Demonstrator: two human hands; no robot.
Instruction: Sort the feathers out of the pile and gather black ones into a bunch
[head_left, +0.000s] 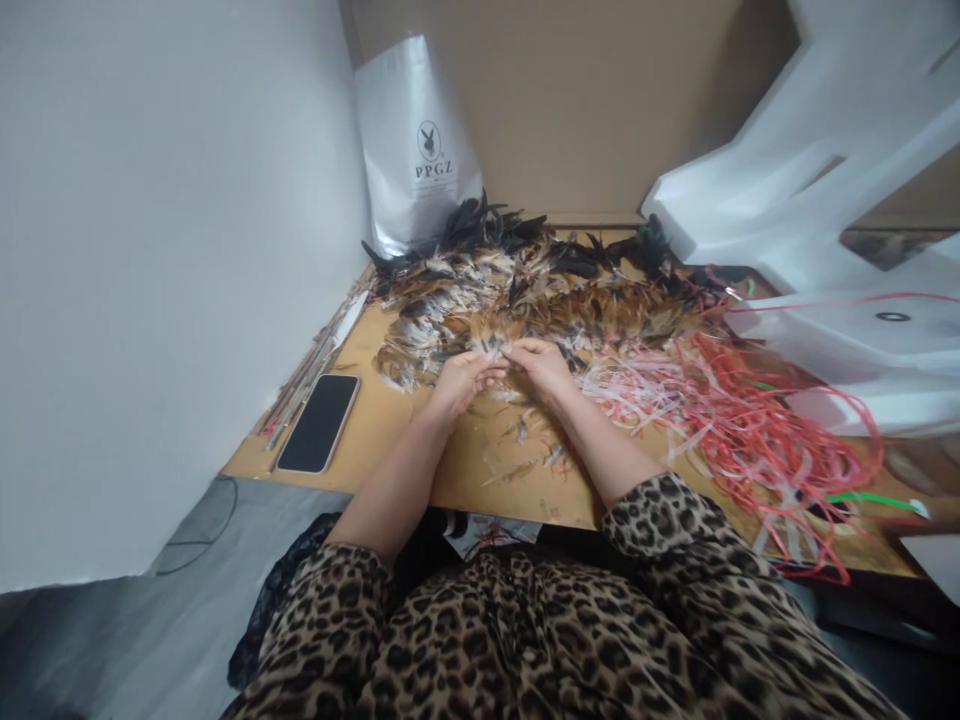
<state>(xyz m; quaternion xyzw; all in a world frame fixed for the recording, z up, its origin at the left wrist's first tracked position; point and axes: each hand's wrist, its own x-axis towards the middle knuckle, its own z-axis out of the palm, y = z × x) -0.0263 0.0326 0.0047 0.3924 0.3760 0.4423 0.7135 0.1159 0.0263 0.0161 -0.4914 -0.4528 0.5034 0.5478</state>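
Observation:
My left hand [466,378] and my right hand [538,366] meet over the middle of the table, fingertips almost touching. Between them they pinch a small bunch of brown feathers [493,330] with pale, fluffy bases toward me. The left fingers are curled closed around the base; the right thumb and forefinger grip its right side. Just beyond lies a wide heap of brown, white and black feathers [615,308]. A few loose feather scraps [521,430] are scattered on the tabletop below my hands.
A tan table [480,480] carries a dark-screened phone [318,424] at left, near thin sticks along the white wall [172,250]. A silver PPGZ bag [409,150] stands at the back. Red and white strips [750,410] tangle at right, beside white foam pieces [757,190].

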